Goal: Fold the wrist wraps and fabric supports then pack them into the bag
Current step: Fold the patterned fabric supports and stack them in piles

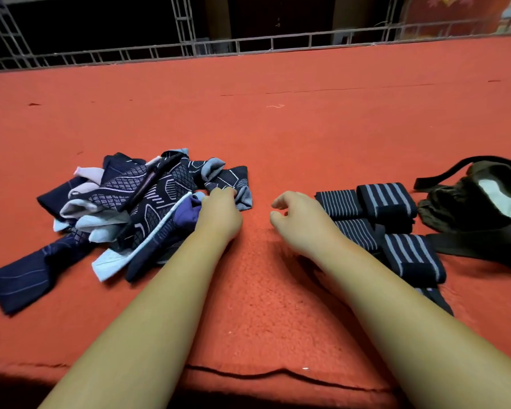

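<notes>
A loose heap of dark navy patterned fabric supports (136, 202) with pale grey and pink pieces lies at the left on the red cloth. My left hand (219, 212) reaches into its right edge, fingers curled onto a patterned piece; the fingertips are hidden. Several folded navy wrist wraps with grey stripes (387, 202) sit in a cluster at the right. My right hand (295, 216) hovers just left of them, fingers loosely curled and holding nothing. A dark olive bag (472, 202) with a black strap lies open at the far right.
Red felt-like cloth (278, 128) covers the whole surface, with its front edge near the bottom. A metal lattice frame (248, 45) runs along the far edge. Bare red cloth lies between the heap and the wraps.
</notes>
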### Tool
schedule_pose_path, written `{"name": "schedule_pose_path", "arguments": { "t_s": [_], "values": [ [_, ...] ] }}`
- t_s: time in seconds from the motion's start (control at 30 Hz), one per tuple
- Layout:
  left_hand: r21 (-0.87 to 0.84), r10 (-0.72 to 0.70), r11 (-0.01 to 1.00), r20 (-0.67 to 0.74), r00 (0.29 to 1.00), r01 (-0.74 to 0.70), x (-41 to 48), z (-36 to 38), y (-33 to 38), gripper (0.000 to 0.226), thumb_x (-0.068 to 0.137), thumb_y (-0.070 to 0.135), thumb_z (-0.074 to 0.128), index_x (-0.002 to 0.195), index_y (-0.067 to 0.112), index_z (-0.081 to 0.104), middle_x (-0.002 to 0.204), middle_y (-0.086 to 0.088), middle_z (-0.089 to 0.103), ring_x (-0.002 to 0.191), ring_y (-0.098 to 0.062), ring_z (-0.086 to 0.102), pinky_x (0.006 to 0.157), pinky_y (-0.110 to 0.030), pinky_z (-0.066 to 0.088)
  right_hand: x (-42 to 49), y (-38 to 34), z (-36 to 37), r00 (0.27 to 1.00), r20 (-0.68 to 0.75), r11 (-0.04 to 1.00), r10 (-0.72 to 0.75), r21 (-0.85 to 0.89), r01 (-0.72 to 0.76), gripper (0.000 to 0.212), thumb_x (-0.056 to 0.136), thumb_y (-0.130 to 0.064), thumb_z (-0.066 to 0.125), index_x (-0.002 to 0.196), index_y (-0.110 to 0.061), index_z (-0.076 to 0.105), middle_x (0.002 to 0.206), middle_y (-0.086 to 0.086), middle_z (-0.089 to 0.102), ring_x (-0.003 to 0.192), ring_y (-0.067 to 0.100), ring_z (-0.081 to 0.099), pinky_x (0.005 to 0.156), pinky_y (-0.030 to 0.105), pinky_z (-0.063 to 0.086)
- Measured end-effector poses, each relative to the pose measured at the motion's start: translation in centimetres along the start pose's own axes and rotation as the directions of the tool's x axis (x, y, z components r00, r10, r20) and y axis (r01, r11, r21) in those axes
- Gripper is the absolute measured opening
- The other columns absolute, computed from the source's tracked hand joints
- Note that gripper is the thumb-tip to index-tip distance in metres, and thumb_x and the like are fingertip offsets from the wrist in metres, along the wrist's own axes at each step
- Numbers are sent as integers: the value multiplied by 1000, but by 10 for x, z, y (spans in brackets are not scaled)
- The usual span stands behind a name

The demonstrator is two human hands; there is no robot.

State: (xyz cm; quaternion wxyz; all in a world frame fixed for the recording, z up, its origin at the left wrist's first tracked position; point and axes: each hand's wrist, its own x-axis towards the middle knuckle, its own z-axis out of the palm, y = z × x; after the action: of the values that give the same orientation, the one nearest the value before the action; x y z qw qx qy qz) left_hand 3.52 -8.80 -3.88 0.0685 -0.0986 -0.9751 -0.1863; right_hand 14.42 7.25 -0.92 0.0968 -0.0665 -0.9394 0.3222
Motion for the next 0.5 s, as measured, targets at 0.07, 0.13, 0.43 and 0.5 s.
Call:
{"name": "schedule_pose_path", "arguments": {
  "t_s": [0.07,0.13,0.43,0.5],
  "values": [
    [-9,1,1000,-24,1000,-2,-5,-4,3,22,89,-5,49,97,10,62,109,-15,61,107,-40,58,74,-42,41,-3,4,-7,1000,-16,1000,3,-4,-3,29,100,-27,59,126,-19,71,129,3,68,124,21,62,106,31,45],
    [-77,-4,997,-33,999,1,-8,-7,6,28,89,-5,52,105,8,71,111,-15,69,109,-39,63,79,-41,47,-5,7,-13,1000,-15,1000,5,-14,-5,30,100,-26,59,127,-19,71,130,3,68,125,21,62,105,30,44],
    [-466,105,874,-95,990,-137,-55,-63,37,33,87,8,60,94,33,81,94,12,70,94,-9,63,80,-26,46,-17,-11,-37,999,31,966,25,257,-32,45,100,-28,70,144,-28,62,131,-6,70,109,16,68,95,31,51],
    [-488,133,855,-123,984,-176,-66,-78,40,32,88,11,62,93,37,80,91,15,71,90,-5,65,80,-26,49,-22,-15,-41,996,88,927,24,371,-55,31,99,-24,70,129,-28,70,119,-4,76,99,18,73,93,41,60]
  ]
}}
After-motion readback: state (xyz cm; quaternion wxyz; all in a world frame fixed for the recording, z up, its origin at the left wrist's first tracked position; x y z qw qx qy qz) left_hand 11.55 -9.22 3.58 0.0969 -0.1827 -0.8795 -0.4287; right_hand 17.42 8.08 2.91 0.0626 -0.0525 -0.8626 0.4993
